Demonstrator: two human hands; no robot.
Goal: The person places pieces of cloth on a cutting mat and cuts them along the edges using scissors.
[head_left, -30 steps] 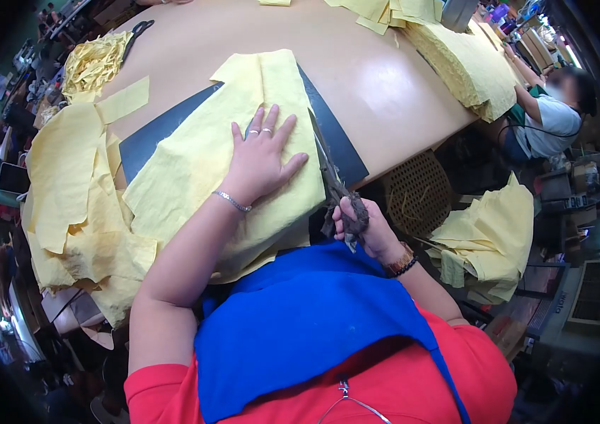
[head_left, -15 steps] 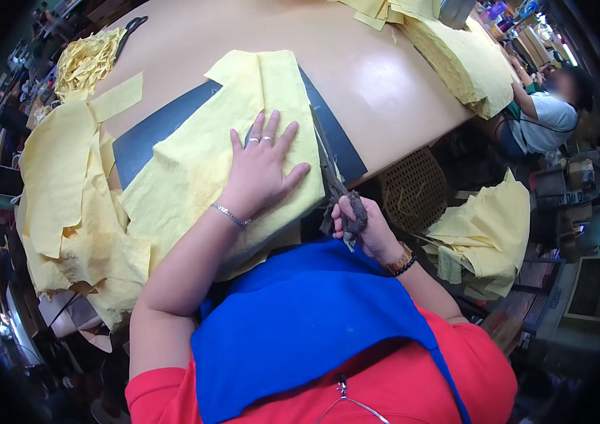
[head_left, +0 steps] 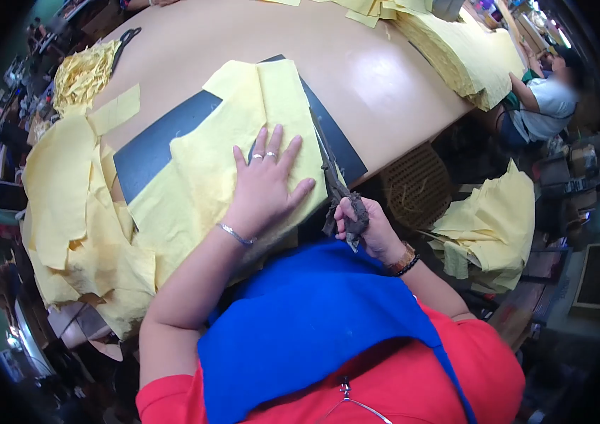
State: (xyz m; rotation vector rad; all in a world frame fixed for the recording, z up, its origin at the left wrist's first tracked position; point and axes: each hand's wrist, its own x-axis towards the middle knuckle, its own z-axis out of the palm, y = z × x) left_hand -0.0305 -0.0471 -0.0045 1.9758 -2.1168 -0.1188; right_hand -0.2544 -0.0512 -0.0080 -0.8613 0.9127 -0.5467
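Observation:
A yellow cloth piece (head_left: 204,173) lies over a dark flat board (head_left: 155,155) at the table's near edge. My left hand (head_left: 266,185) rests flat on the cloth with its fingers spread. My right hand (head_left: 374,230) is closed around the handles of scissors (head_left: 333,180), which are wrapped in dark grey rag. The long blades run along the cloth's right edge, pointing away from me. Whether the blades are parted is hard to make out.
More yellow cloth (head_left: 60,191) hangs over the table's left side, near a heap of scraps (head_left: 86,74) and black-handled scissors (head_left: 123,46). A thick cloth stack (head_left: 455,56) lies at the far right, beside a seated person (head_left: 544,102). Cloth (head_left: 491,219) also drapes near a woven chair (head_left: 416,184).
The cloth and my left hand have slid slightly toward me, and the board's far corner now shows. My right hand stays almost in place with the scissors.

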